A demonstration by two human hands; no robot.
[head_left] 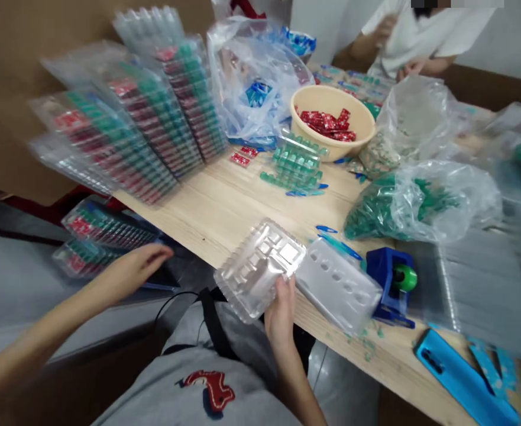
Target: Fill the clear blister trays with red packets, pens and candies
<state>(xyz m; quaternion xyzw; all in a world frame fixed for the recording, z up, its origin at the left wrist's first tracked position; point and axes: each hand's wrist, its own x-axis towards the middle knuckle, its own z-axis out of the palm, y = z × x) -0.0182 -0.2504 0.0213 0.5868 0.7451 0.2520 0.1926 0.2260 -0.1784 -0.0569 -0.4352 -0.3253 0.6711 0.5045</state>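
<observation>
My right hand grips the near edge of a clear plastic blister tray, with the thumb on top. The tray has moulded hollows and a ridged rim, and no contents show in it. It is held tilted over the table's front edge. My left hand is off the table's edge at the left, its fingers stretched out and slightly blurred, with nothing visible in them. Below and behind that hand are filled packs with red and green pieces. Right of the held tray lies a translucent tray with a row of dimples.
Filled packs stand in rows at the left. Toward the back are a cream basin of red packets and a plastic bag. A bag of green pieces, blue tape dispenser and blue phone lie right. Another person sits opposite.
</observation>
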